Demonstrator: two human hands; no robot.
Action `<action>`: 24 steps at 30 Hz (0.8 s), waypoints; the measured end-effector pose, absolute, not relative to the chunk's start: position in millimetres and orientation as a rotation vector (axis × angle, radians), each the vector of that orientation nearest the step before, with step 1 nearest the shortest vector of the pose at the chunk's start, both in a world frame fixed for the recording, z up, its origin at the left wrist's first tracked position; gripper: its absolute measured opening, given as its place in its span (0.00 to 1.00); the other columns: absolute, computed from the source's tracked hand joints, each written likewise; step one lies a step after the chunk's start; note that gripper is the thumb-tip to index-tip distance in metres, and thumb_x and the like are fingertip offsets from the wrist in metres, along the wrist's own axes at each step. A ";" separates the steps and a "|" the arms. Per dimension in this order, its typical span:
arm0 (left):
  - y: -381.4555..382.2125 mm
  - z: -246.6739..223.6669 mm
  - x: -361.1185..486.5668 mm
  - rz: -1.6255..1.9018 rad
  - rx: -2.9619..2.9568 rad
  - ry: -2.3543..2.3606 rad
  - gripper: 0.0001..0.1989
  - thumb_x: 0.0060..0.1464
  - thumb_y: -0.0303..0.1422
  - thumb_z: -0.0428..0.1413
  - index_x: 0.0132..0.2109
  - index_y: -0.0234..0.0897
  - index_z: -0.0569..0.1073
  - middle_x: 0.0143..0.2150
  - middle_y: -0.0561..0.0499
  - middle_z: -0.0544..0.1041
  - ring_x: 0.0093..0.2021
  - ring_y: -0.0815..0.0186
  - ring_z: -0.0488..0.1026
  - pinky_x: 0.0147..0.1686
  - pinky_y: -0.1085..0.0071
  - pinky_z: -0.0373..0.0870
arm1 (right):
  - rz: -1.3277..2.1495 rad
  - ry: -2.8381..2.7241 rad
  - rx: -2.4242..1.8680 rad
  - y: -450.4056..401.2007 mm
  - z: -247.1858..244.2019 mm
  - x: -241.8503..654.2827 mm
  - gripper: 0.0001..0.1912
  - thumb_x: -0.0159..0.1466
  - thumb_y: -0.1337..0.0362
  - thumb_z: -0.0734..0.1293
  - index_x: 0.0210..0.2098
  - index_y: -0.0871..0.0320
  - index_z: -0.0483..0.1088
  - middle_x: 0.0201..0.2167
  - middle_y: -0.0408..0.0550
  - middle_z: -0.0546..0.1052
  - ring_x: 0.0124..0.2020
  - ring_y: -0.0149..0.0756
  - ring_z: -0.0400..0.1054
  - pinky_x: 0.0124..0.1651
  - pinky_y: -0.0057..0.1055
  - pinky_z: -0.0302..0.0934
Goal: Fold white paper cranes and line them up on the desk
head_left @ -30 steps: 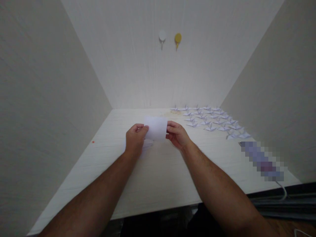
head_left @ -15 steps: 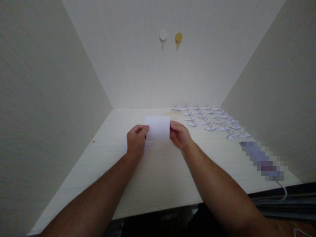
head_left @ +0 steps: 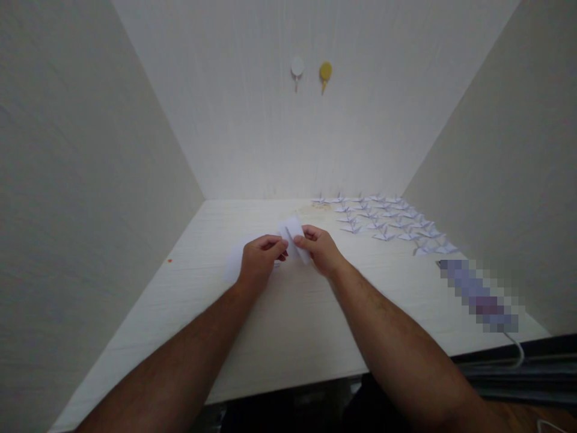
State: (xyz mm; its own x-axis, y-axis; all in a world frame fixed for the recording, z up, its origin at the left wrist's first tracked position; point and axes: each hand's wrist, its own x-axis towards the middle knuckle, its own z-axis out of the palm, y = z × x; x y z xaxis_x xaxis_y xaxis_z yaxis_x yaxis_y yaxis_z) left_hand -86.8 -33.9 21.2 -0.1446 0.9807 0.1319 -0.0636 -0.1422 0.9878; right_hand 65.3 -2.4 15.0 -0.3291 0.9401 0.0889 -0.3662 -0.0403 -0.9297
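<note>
Between my two hands a small white sheet of paper (head_left: pixel 295 227) is bent over, tilted, a little above the table. My left hand (head_left: pixel 265 255) pinches its left edge between thumb and fingers. On the other side, my right hand (head_left: pixel 318 245) grips the paper with the thumb across its near face and the fingers behind. More white paper (head_left: pixel 233 261) lies on the table beside my left hand, partly hidden by it. Several folded white paper cranes (head_left: pixel 383 231) stand in rows at the back right.
A pixelated flat device (head_left: pixel 478 294) with a white cable (head_left: pixel 518 346) lies at the table's right edge. A white hook (head_left: pixel 297 67) and a yellow hook (head_left: pixel 325 71) hang on the back wall. Walls rise on both sides. An orange speck (head_left: pixel 170 261) marks the left.
The paper was held flat and upright by its two sides; now it is bent and turned diagonally. My hands have come closer together, with the right thumb moved onto the paper's face.
</note>
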 end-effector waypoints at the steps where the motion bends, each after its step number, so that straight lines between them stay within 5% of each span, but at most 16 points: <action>1: -34.6 22.3 -86.5 1.442 1.180 1.181 0.10 0.44 0.37 0.63 0.29 0.33 0.77 0.23 0.50 0.75 0.24 0.68 0.71 0.28 0.69 0.70 | 1.565 -1.177 -0.737 -2.5 14.9 65.2 0.19 0.47 0.56 0.76 0.34 0.58 0.73 0.29 0.44 0.77 0.27 0.32 0.69 0.31 0.29 0.61; 7: -33.0 25.8 -88.9 1.548 1.065 1.095 0.14 0.43 0.36 0.65 0.36 0.32 0.77 0.27 0.50 0.77 0.28 0.67 0.73 0.29 0.70 0.72 | 1.432 -1.276 -0.857 -3.2 15.8 65.2 0.18 0.47 0.56 0.76 0.31 0.58 0.71 0.25 0.41 0.74 0.23 0.28 0.64 0.26 0.26 0.56; 24: -36.4 27.3 -86.7 1.534 1.138 1.196 0.11 0.42 0.35 0.65 0.32 0.32 0.75 0.24 0.49 0.78 0.24 0.66 0.75 0.29 0.69 0.74 | 1.227 -1.486 -0.996 -5.4 18.5 64.7 0.15 0.49 0.58 0.74 0.32 0.58 0.70 0.26 0.41 0.73 0.24 0.28 0.61 0.27 0.26 0.55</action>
State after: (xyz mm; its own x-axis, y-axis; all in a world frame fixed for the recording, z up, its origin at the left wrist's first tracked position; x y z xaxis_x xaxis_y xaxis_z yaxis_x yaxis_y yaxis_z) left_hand -86.7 -36.4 27.3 -0.2147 0.9653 0.1489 -0.0911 -0.1716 0.9809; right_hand 64.7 -5.4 18.5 -0.2343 0.9589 0.1601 0.0243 0.1704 -0.9851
